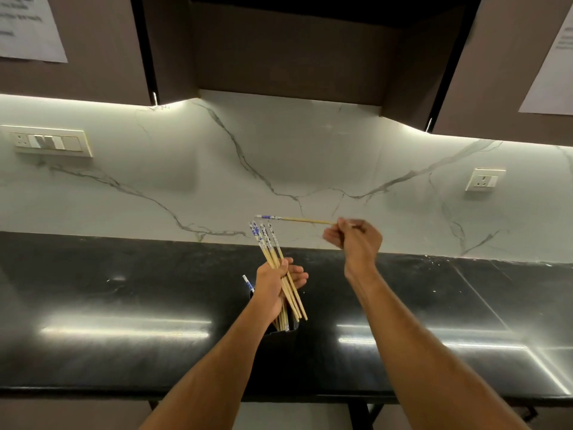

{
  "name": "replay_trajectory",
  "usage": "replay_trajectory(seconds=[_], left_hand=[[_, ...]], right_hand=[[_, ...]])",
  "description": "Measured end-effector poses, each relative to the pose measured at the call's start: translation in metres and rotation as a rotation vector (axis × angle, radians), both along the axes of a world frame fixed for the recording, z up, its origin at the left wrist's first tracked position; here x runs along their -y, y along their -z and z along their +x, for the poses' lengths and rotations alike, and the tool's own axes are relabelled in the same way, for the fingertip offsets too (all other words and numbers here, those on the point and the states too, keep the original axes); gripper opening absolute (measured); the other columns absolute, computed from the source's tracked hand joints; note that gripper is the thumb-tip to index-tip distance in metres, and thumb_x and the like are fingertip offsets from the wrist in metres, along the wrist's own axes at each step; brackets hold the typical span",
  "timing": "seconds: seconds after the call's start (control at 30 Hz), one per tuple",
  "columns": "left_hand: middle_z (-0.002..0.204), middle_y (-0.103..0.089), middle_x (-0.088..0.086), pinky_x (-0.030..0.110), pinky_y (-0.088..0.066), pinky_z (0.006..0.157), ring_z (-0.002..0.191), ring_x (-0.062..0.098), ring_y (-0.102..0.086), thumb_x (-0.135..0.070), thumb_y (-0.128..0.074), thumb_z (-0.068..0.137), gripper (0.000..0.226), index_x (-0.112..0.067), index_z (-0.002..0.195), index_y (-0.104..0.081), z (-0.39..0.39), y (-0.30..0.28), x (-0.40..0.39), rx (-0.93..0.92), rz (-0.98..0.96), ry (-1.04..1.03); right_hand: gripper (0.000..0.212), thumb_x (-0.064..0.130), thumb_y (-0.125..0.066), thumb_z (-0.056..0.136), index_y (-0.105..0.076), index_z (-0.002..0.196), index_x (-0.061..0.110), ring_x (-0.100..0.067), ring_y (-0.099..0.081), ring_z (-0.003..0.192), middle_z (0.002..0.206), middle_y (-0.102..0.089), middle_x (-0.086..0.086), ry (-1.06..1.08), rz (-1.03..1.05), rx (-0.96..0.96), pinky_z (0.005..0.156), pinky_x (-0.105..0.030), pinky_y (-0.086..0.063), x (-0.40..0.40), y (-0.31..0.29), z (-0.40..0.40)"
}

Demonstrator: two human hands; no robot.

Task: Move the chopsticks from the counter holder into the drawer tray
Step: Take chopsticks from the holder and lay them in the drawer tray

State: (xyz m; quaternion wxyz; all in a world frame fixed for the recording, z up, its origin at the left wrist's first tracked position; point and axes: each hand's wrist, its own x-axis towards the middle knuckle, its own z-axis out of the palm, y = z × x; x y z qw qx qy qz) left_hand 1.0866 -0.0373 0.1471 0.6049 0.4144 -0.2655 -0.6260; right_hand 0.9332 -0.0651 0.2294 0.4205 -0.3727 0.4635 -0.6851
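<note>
left hand (274, 287) grips chopstick bundle (269, 246), patterned ends up-left | right hand (353, 237) pinches single chopstick (297, 219), horizontal

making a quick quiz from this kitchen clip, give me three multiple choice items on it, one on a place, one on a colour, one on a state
1. Where is the black counter holder?
A. on the glossy black countertop
B. inside a drawer
C. on a shelf

2. What colour is the pattern on the bamboo chopstick ends?
A. red
B. blue
C. green

3. What is the right hand doing?
A. resting flat
B. pressing a wall switch
C. holding a single bamboo chopstick

Answers:
1 A, the holder stands on the countertop below the left hand.
2 B, the bundle of bamboo chopsticks shows blue and white ends.
3 C, fingers pinch one chopstick held sideways.
</note>
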Motion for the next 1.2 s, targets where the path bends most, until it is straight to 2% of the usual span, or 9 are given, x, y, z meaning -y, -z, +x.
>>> replay_trajectory(seconds=[0.2,0.37,0.47,0.63,0.7,0.8,0.9,1.03,1.2], left_hand=[[0.102,-0.073,0.028,0.046,-0.062,0.083,0.093,0.039,-0.075,-0.004,-0.046,0.105,0.023,0.01,0.116,-0.061,-0.005,-0.012,0.011,-0.121,-0.012,-0.147],[0.103,-0.074,0.026,0.046,-0.061,0.082,0.094,0.038,-0.075,-0.003,-0.043,0.106,0.024,0.006,0.115,-0.062,-0.005,-0.011,0.011,-0.181,0.054,-0.182],[0.101,-0.076,0.021,0.048,-0.06,0.089,0.092,0.033,-0.076,-0.006,-0.041,0.106,0.025,0.001,0.115,-0.064,-0.001,-0.009,0.009,-0.128,0.047,-0.164],[0.102,-0.075,0.021,0.044,-0.061,0.084,0.091,0.032,-0.076,-0.007,-0.043,0.106,0.024,0.001,0.114,-0.064,0.005,-0.009,0.002,-0.059,0.016,-0.127],[0.104,-0.075,0.022,0.045,-0.061,0.085,0.092,0.032,-0.076,-0.007,-0.043,0.106,0.024,0.001,0.114,-0.064,0.006,-0.009,0.0,-0.033,-0.005,-0.123],[0.103,-0.074,0.021,0.044,-0.061,0.086,0.093,0.032,-0.075,-0.006,-0.042,0.106,0.024,0.0,0.114,-0.064,0.0,-0.011,-0.004,0.022,-0.056,-0.108],[0.098,-0.075,0.018,0.042,-0.062,0.083,0.09,0.029,-0.076,-0.007,-0.042,0.106,0.024,-0.004,0.112,-0.065,-0.011,-0.01,-0.008,0.122,-0.103,-0.081],[0.09,-0.075,0.013,0.046,-0.061,0.087,0.087,0.029,-0.076,-0.01,-0.044,0.106,0.023,-0.007,0.111,-0.066,-0.02,-0.002,-0.01,0.238,-0.137,-0.048],[0.09,-0.075,0.013,0.043,-0.062,0.084,0.086,0.027,-0.076,-0.01,-0.046,0.105,0.021,-0.007,0.111,-0.066,-0.015,0.003,-0.013,0.268,-0.123,-0.041]], right_hand=[[0.017,-0.008,-0.07,0.087,-0.071,0.101,0.0,-0.028,-0.078,0.078,0.087,-0.076,-0.019,-0.188,0.225,-0.145,0.076,-0.039,-0.064,-0.025,0.065,0.017],[0.014,0.004,-0.074,0.087,-0.081,0.095,0.013,-0.008,-0.076,0.073,0.079,-0.079,0.001,-0.229,0.169,-0.629,0.075,-0.028,-0.063,-0.038,0.088,0.028],[0.01,0.005,-0.072,0.089,-0.08,0.092,0.01,-0.011,-0.076,0.071,0.079,-0.078,-0.002,-0.313,0.196,-0.691,0.073,-0.035,-0.065,-0.041,0.093,0.03],[0.014,0.003,-0.061,0.097,-0.074,0.102,0.0,-0.029,-0.078,0.086,0.096,-0.077,-0.018,-0.56,0.4,-0.361,0.082,-0.048,-0.063,-0.048,0.092,0.024],[0.03,0.023,-0.058,0.102,-0.07,0.112,-0.002,-0.034,-0.075,0.099,0.107,-0.075,-0.023,-0.656,0.452,-0.082,0.094,-0.051,-0.058,-0.046,0.101,0.021],[0.072,0.057,-0.046,0.1,-0.056,0.129,-0.008,-0.041,-0.067,0.113,0.12,-0.069,-0.029,-0.574,0.549,0.516,0.106,-0.055,-0.049,-0.037,0.119,0.026],[0.087,0.065,-0.029,0.1,-0.049,0.135,-0.013,-0.047,-0.061,0.119,0.124,-0.064,-0.034,-0.541,0.601,0.902,0.102,-0.055,-0.049,-0.039,0.119,0.044],[0.081,0.063,-0.025,0.102,-0.058,0.125,-0.007,-0.045,-0.063,0.11,0.12,-0.066,-0.03,-0.43,0.594,1.008,0.082,-0.054,-0.053,-0.045,0.106,0.062],[0.08,0.063,-0.026,0.102,-0.063,0.12,-0.006,-0.045,-0.063,0.115,0.115,-0.07,-0.03,-0.414,0.571,1.026,0.09,-0.056,-0.052,-0.042,0.11,0.066]])
